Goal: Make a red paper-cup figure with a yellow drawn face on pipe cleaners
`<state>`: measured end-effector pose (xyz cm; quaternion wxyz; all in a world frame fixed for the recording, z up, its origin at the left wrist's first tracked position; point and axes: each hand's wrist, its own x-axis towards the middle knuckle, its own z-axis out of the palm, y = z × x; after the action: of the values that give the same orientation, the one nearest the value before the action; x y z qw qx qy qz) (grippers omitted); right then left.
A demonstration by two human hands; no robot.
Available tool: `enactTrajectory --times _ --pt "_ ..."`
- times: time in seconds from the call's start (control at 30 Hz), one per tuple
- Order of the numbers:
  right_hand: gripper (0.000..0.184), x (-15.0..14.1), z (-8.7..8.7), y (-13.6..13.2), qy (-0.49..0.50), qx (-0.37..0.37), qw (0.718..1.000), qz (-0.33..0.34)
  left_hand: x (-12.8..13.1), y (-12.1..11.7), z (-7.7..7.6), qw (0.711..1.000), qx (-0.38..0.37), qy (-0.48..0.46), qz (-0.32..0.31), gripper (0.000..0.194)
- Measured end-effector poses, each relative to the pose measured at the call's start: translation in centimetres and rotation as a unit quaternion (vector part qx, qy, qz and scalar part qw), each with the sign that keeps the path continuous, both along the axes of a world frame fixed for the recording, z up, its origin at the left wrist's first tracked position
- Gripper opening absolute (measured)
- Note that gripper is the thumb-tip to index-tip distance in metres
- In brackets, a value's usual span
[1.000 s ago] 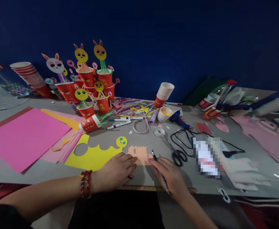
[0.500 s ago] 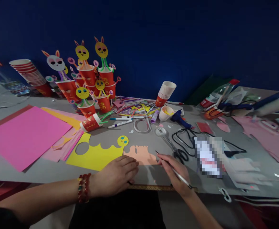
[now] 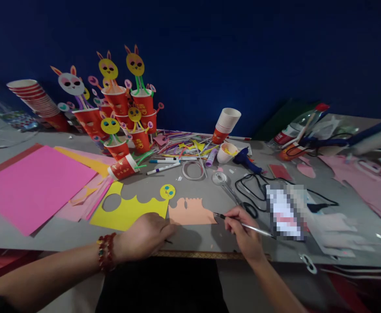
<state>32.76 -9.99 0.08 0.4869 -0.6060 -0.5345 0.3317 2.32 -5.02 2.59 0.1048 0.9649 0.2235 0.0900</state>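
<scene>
Centre of it: peach-coloured thin paper offcut with a scalloped top edge (image 3: 193, 214), lying flat on the grey worktop (image 3: 147, 187) in front of the person. Looks light and bendy, should crease easily and slide if nudged. Narrow cut bits along the top look weakest; I'd hold it by the straight lower edge or lower left corner.

Slim black-and-silver pen (image 3: 257, 230) has its dark tip at the paper's right end; contact or hover, can't tell from here. Reads as light, stiff, smooth barrel. Best hold is near the dark front section.

Right hand (image 3: 247, 239): grip pinching the pen there, barrel slanting back to the right. Left hand (image 3: 143, 237): fingers bent over the lower edge of the yellow paper sheet with round cutouts (image 3: 117, 214), tips by the peach piece's lower left. Something small and dark shows under them; can't tell whether that grip is closed on it.

Further out: yellow paper disc with a drawn face (image 3: 167, 192) just above the papers, black-handled metal scissors (image 3: 251, 211) beyond the right hand, large magenta paper sheet (image 3: 40, 187) far left. Red paper cups with rabbit figures (image 3: 115, 150) stand behind, against a dark blue wall (image 3: 190, 65).
</scene>
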Motion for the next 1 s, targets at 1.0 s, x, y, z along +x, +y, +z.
enactTrajectory --times 1.0 --pt "0.023 1.0 0.3 0.3 -0.354 0.15 0.916 0.111 1.0 1.8 -0.3 0.998 0.023 0.051 -0.041 0.046"
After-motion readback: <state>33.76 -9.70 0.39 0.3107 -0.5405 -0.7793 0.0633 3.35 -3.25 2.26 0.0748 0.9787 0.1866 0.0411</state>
